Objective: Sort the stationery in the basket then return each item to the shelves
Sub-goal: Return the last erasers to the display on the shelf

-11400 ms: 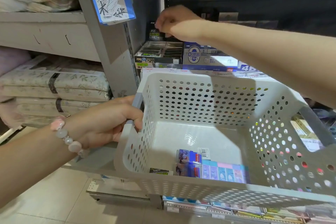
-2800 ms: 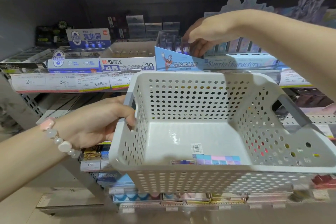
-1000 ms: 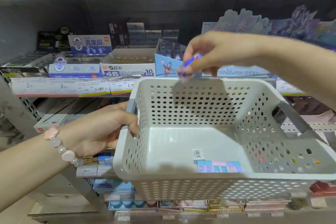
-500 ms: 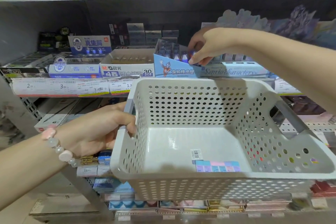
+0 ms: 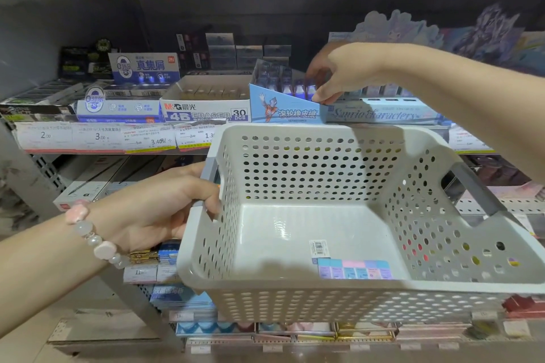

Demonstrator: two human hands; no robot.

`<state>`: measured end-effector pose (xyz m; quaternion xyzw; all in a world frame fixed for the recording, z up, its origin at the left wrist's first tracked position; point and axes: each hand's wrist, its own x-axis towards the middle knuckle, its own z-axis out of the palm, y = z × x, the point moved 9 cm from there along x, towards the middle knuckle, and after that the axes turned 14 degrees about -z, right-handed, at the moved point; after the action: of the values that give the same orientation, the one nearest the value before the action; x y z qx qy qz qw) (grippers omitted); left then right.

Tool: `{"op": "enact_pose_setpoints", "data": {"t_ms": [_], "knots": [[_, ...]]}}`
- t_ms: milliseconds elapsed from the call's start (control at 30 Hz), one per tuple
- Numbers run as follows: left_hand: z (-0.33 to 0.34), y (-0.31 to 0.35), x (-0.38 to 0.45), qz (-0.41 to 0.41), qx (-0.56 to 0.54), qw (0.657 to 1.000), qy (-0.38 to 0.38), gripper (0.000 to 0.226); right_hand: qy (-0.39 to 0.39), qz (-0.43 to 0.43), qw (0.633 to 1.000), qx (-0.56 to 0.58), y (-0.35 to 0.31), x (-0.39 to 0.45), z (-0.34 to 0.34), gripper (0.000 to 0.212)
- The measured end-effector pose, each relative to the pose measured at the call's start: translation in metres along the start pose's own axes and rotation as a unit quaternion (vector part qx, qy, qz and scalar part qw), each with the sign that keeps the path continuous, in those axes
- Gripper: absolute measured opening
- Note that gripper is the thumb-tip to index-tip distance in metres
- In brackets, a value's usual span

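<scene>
A shop aisle: grey metal shelves (image 5: 88, 150) carry cardboard display boxes of erasers, with paper price labels (image 5: 97, 137) along each shelf edge and more stock on the tiers below. A pale grey perforated plastic basket (image 5: 295, 300) is held up in front of the middle shelf, hiding part of its edge and the lower tiers behind it.

Inside the basket lies one thing only, a flat pack of pastel blue, pink and lilac stationery (image 5: 355, 269) on the floor near the front wall, just below a barcode sticker (image 5: 318, 247).

The left hand (image 5: 159, 209), a pink beaded bracelet (image 5: 94, 240) on its wrist, is clenched round the basket's grey left handle (image 5: 210, 172). Above the basket's far rim, the right hand (image 5: 343, 71) reaches into the blue display box printed with a cartoon hero (image 5: 283, 109), fingertips pinched among the small blue packets (image 5: 295, 88) standing there (whether it grips one I cannot tell). Left of that box stands a white box marked 4B eraser (image 5: 206, 110); right of it, a light blue box with script lettering (image 5: 380, 113).
</scene>
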<state>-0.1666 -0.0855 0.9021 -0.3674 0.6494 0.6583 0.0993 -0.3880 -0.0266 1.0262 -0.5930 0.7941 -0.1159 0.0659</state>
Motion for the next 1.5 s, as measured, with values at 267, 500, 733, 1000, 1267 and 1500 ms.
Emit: {"op": "enact_pose_setpoints", "data": {"t_ms": [267, 500, 733, 1000, 1267, 1500], "knots": [[0.001, 0.001, 0.000, 0.002, -0.002, 1.000, -0.005, 0.059, -0.013, -0.002, 0.998, -0.062, -0.002, -0.002, -0.002, 0.032], [0.000, 0.001, 0.002, -0.004, -0.006, 1.000, -0.002, 0.053, 0.017, -0.020, 0.999, 0.022, 0.000, -0.005, -0.005, 0.026], [0.000, 0.001, 0.003, -0.006, -0.005, 1.000, 0.000, 0.054, 0.015, -0.031, 0.996, -0.084, -0.001, 0.001, -0.007, 0.030], [0.002, 0.002, 0.001, -0.006, -0.001, 1.000, 0.007, 0.058, 0.004, -0.040, 0.991, -0.127, -0.004, 0.003, -0.006, 0.031], [-0.001, 0.003, -0.006, -0.015, 0.005, 0.999, 0.030, 0.065, 0.098, -0.075, 0.989, -0.076, -0.012, -0.016, -0.010, 0.046], [-0.002, 0.004, -0.009, -0.009, -0.011, 1.000, 0.024, 0.068, 0.093, -0.232, 0.967, -0.053, -0.083, -0.057, 0.028, 0.011]]}}
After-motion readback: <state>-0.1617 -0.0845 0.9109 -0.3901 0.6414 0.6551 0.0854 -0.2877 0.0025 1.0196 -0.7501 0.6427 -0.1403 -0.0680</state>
